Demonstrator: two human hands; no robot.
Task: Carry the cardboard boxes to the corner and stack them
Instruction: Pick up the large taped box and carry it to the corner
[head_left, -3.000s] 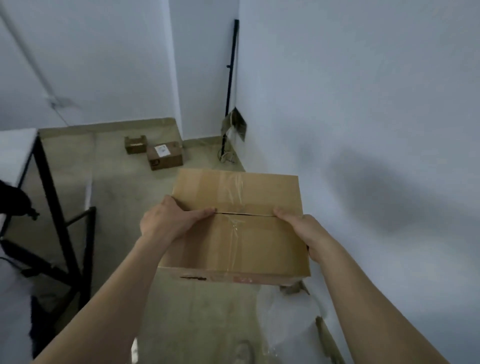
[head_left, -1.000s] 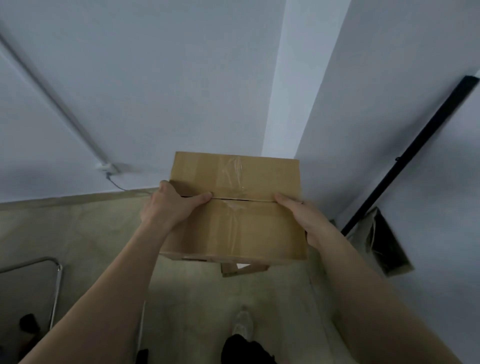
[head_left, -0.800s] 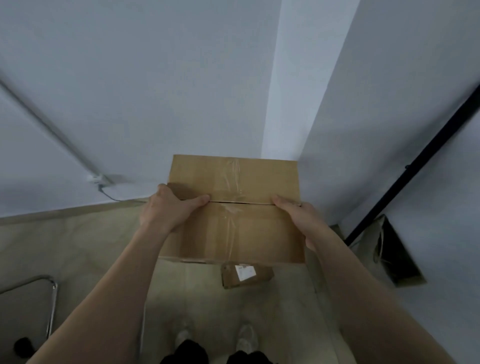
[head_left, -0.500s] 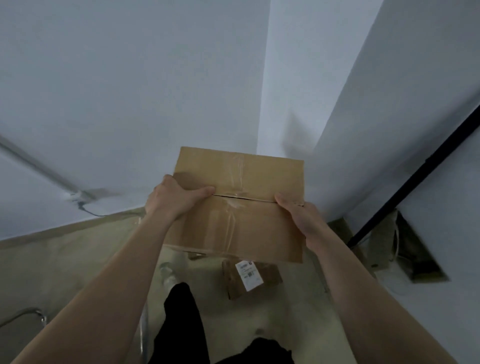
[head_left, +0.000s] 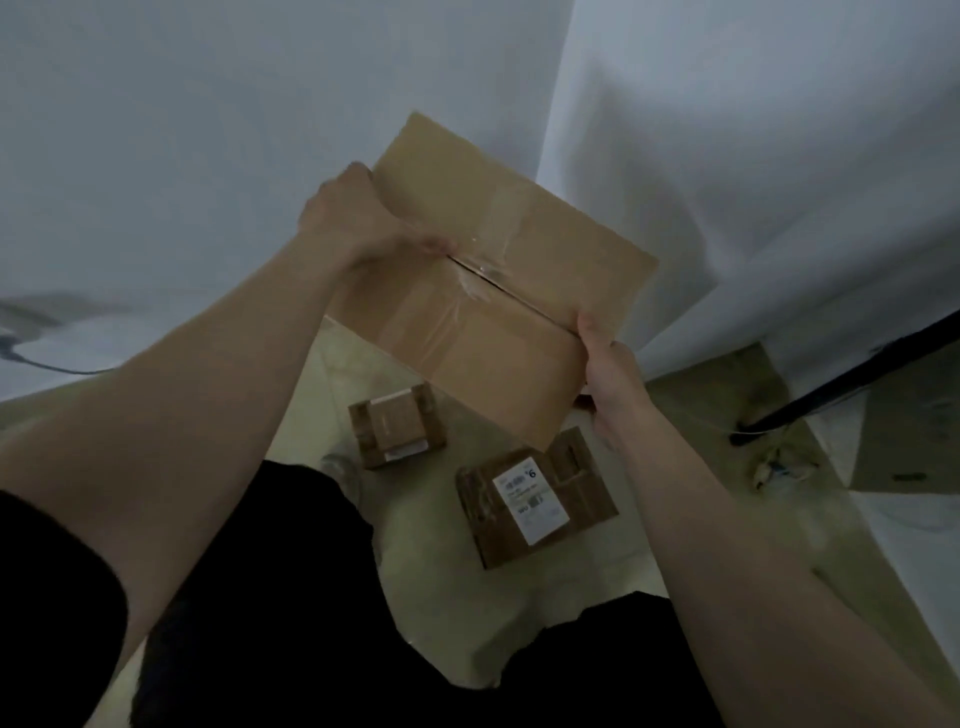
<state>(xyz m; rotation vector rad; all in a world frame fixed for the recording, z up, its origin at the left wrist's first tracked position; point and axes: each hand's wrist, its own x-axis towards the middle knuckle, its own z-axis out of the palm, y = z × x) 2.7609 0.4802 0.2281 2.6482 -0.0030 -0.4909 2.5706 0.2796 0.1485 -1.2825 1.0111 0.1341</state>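
Cardboard fills the middle of the view: a big box is held in the air above the floor, close to the wall corner. Its long axis runs diagonally, from the upper left end down to the lower right end, and the taped top seam follows that same line. The top face tilts toward the camera.

The left hand clasps the upper left end of the big box, thumb lying along the seam. The right hand clasps the lower right end, thumb on top, fingers wrapped underneath and hidden.

Below the big box, two more lie flat on the floor. A small box sits under its left half. A labelled box, with a white sticker on top, sits under its lower right end, turned at an angle, long axis running roughly left to right. The two floor boxes are near each other but apart.

Right of the big box, a black pole leans down to the floor.
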